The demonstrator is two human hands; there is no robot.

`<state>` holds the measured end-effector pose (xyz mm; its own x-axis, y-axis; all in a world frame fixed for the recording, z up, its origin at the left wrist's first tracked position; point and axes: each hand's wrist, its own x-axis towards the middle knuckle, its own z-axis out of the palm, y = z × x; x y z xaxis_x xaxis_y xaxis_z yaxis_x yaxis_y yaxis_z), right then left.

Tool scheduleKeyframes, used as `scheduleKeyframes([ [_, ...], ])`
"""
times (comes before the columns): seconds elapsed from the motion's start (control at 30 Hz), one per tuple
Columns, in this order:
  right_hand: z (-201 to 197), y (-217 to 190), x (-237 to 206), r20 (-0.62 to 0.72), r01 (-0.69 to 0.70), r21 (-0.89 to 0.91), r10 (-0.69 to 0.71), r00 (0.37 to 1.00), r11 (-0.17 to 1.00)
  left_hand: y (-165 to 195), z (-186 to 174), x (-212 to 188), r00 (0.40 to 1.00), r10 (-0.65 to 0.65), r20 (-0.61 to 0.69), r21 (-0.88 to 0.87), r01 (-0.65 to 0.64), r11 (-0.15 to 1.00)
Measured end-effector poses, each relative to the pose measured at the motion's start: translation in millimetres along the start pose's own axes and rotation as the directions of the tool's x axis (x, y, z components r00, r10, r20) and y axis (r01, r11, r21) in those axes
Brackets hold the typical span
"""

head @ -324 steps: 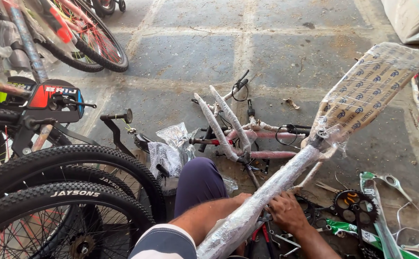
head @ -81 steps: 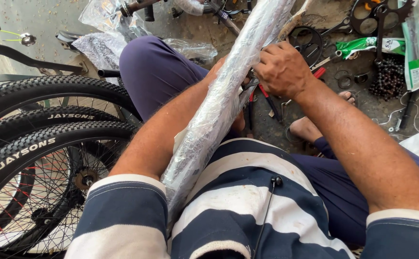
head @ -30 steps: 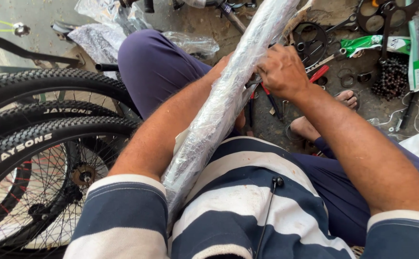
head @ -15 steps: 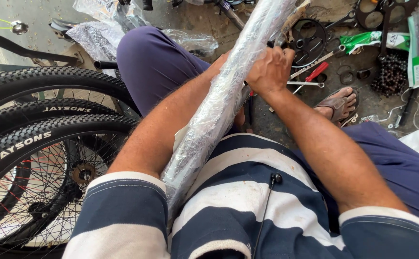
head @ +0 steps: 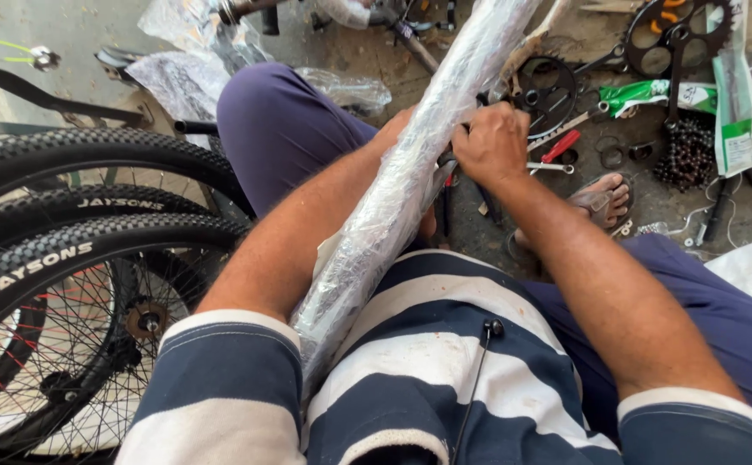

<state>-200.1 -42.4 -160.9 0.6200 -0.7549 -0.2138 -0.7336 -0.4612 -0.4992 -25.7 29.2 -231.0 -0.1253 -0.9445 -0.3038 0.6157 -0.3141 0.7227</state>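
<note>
wrapped tube: long bike part in clear crinkly plastic wrap (head: 402, 181); it runs on a slant from the person's striped shirt (head: 445, 344) at the lower end up past the top edge of the view; lies across the lap, between the two forearms

right hand: right hand (head: 492, 142) is closed into a fist right against the wrap, about halfway up the tube; fingers curled under so honestly can't see what exactly they pinch, looks like the wrap itself or something just behind it

left hand: left hand (head: 397, 129) is mostly hidden behind the tube; only the wrist and a bit of knuckle show at the tube's left side, touching it; can't tell how far open it is

left of the lap: bicycle tyres (head: 74, 224), black and knobbly, stacked close beside the left knee; spokes and a hub visible lower down

floor on the right: red-handled tool (head: 559, 146) just beyond the right hand; black chainring (head: 548, 86) near it; second chainring (head: 677, 30) up top; a heap of chain (head: 686, 155); green packet (head: 695, 95); sandalled foot (head: 604, 198) under the right forearm

top left: loose plastic bags (head: 186, 60) on the concrete
</note>
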Motion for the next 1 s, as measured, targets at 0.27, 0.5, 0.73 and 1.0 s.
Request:
scheduleKeyframes([
  [0.27, 14.7, -17.8, 20.3, 0.094, -0.323, -0.02, 0.323, 0.942, 0.946, -5.1, -5.7, -2.6, 1.0, 0.024, 0.001, -0.015, -0.024, 1.0],
  [0.5, -21.5, -2.8, 2.7, 0.027, 0.042, -0.032, -0.041, 0.999, 0.999, 1.5, 0.8, -11.3, 0.991, 0.067, 0.12, -0.231, -0.038, 0.972],
  [0.73, -54.2, -5.0, -7.3, 0.029, 0.672, -0.477, -0.754, 0.656, 0.567, -16.3, 4.9, -15.6, 0.988, 0.142, -0.061, -0.454, -0.154, 0.878],
  [1.0, -46.9, -13.3, 14.6, 0.385, 0.752, -0.615, -0.742, 0.548, 0.236, -18.3, -10.0, -12.2, 0.996, 0.093, 0.002, -0.294, -0.088, 0.952],
])
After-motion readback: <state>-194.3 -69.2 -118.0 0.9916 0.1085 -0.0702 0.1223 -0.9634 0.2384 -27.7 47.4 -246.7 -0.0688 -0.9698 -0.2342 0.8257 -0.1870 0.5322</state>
